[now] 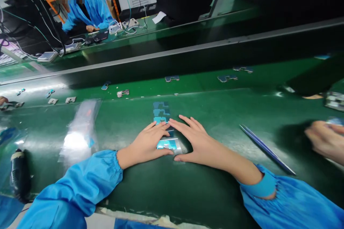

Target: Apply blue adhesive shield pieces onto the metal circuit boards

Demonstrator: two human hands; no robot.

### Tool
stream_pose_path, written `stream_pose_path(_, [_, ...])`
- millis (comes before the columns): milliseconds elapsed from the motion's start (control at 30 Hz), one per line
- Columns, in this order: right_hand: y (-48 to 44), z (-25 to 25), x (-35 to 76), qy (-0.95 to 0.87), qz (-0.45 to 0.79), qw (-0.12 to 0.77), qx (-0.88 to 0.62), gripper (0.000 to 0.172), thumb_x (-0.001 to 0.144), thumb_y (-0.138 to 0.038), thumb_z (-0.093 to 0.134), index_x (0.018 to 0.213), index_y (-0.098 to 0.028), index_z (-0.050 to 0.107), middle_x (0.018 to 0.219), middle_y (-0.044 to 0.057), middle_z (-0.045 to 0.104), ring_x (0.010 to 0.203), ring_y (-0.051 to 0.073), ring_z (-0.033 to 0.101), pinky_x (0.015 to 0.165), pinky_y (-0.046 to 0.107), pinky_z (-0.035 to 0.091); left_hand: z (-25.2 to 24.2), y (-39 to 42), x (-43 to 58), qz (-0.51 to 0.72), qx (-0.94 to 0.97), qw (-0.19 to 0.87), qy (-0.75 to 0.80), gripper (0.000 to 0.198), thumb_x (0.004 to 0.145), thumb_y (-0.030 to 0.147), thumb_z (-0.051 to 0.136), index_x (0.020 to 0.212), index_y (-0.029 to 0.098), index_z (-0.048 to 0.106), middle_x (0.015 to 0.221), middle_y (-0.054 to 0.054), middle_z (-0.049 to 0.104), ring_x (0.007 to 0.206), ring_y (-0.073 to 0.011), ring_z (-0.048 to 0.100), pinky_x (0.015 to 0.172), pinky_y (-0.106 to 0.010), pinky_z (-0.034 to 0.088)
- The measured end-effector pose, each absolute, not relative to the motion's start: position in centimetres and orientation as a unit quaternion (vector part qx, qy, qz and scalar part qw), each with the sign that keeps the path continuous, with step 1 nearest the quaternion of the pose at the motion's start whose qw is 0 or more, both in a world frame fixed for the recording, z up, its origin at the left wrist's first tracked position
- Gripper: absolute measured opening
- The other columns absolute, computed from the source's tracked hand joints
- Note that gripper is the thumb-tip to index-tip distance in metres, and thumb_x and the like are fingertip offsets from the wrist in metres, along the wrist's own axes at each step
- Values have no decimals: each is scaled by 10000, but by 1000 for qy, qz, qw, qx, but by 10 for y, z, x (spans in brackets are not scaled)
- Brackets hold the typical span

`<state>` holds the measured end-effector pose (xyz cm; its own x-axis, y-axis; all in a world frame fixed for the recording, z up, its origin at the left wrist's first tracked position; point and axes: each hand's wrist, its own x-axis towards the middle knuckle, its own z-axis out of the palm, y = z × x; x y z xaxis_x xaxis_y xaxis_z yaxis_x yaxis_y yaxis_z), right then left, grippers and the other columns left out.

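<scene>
A clear strip carrying blue die-cut pieces (161,112) lies on the green work surface in front of me. My left hand (147,144) rests at the strip's left side, fingertips over its middle and thumb by its near end. From the right, my right hand (199,144) reaches to the same strip, its fingers spread and its thumb apart from them. The two index fingertips almost meet over the strip and hide part of it. Neither hand shows anything gripped between its fingers. Blue tweezers (267,149) lie to the right of my right hand.
Clear plastic sheets (79,132) lie left of my hands, beyond them a dark electric screwdriver (19,175). Small circuit boards, one being a blue board (172,78), line the far strip. A co-worker's hand (326,141) is at right; another person (88,10) sits across.
</scene>
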<state>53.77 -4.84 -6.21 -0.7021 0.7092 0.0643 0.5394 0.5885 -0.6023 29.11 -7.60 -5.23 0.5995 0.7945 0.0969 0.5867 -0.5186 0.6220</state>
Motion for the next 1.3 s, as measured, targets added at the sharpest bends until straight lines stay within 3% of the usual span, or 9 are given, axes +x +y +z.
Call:
stream_pose_path(233, [-53, -64, 535, -850, 270, 261, -369, 453, 945, -405, 650, 1386, -311, 613, 1375, 57, 672, 1367, 316, 532, 1191, 639, 311, -52, -76, 295, 212, 832, 285, 425, 801, 807, 572, 763, 1451, 211, 455, 1446, -166, 592, 1416, -330, 497, 1234, -549, 298])
stream_pose_path(333, [-51, -66, 532, -838, 270, 313, -355, 277, 961, -352, 638, 1220, -291, 714, 1195, 52, 757, 1206, 288, 650, 1143, 585, 403, -52, -77, 294, 214, 831, 282, 428, 751, 812, 578, 754, 1421, 222, 494, 1432, -145, 608, 1382, -320, 535, 1222, -523, 329])
stream_pose_path(433, [-50, -64, 529, -835, 275, 334, -340, 190, 967, -324, 634, 1112, -288, 750, 1079, 44, 783, 1079, 266, 703, 1114, 549, 440, -49, -78, 292, 250, 799, 308, 452, 563, 862, 497, 737, 1332, 237, 566, 1345, -116, 667, 1269, -283, 629, 1133, -459, 451])
stream_pose_path(600, [-55, -53, 522, -854, 219, 361, -305, 190, 991, -277, 595, 1113, -254, 738, 1089, 75, 769, 1050, 237, 696, 1059, 498, 493, -43, -78, 290, 315, 770, 310, 460, 159, 926, 351, 678, 1012, 217, 681, 1072, -74, 748, 1089, -237, 706, 984, -379, 556])
stream_pose_path(800, [-60, -37, 515, -844, 160, 436, -269, 172, 976, -219, 567, 958, -212, 738, 1078, 103, 756, 1061, 216, 679, 966, 404, 549, -39, -68, 283, 297, 814, 250, 432, 162, 935, 370, 645, 950, 227, 720, 1078, -62, 761, 1041, -234, 736, 934, -363, 604])
stream_pose_path(933, [-56, -30, 513, -653, 374, 565, -339, 100, 901, -300, 675, 876, -226, 738, 948, 70, 753, 941, 201, 697, 897, 371, 563, -38, -70, 283, 249, 870, 152, 398, 278, 899, 472, 673, 1043, 238, 718, 1204, -94, 734, 1122, -285, 717, 943, -414, 615])
stream_pose_path(1033, [-37, -37, 513, -467, 562, 567, -380, 269, 787, -474, 775, 858, -222, 712, 845, 34, 733, 830, 206, 701, 845, 388, 574, -40, -75, 286, 226, 906, 49, 355, 313, 857, 409, 728, 1107, 225, 692, 1204, -120, 731, 1167, -331, 693, 1013, -512, 574])
stream_pose_path(1167, [-2, -53, 512, -417, 621, 556, -361, 502, 679, -642, 794, 873, -196, 670, 771, 17, 705, 741, 188, 703, 805, 392, 593, -30, -83, 290, 228, 923, 11, 310, 274, 841, 209, 701, 1111, 236, 672, 1098, -81, 766, 1117, -309, 707, 1046, -522, 535])
stream_pose_path(1300, [20, -58, 503, -425, 634, 543, -349, 519, 714, -677, 759, 842, -189, 639, 716, -9, 681, 686, 160, 694, 752, 360, 604, 5, -78, 312, 277, 917, -4, 287, 279, 822, 110, 660, 1052, 267, 675, 924, -22, 784, 940, -244, 730, 967, -437, 546])
